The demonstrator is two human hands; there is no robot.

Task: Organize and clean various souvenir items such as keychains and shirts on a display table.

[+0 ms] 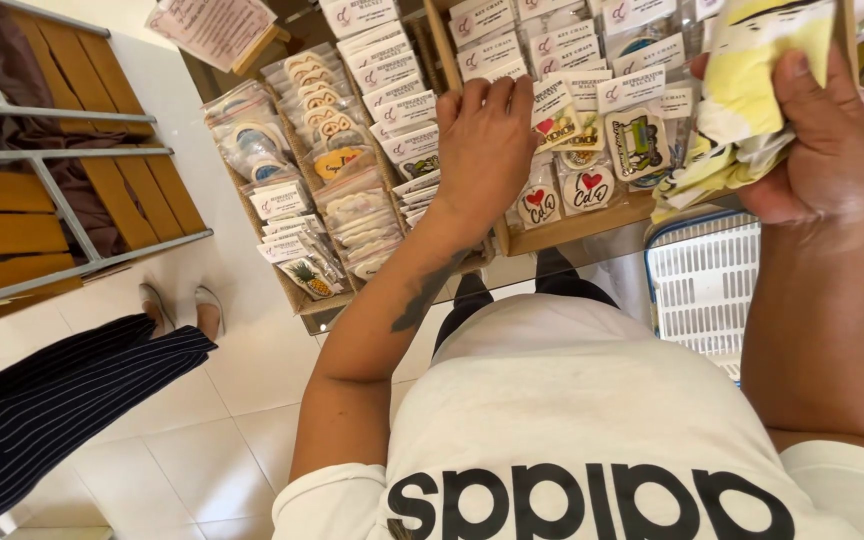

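Two hands work a wooden rack (572, 228): left hand (485, 140) fingers curl into white-labelled clear packets (552, 120); right hand (822, 140) grips a yellow-and-white bundle (747, 90).

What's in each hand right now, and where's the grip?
Right hand clutches a yellow-and-white cloth bundle by its side. Left hand only fingers packets in the wooden tray.

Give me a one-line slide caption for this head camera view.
Left hand flips through packaged souvenirs on a wooden display rack while the right hand holds a yellow-and-white cloth item.
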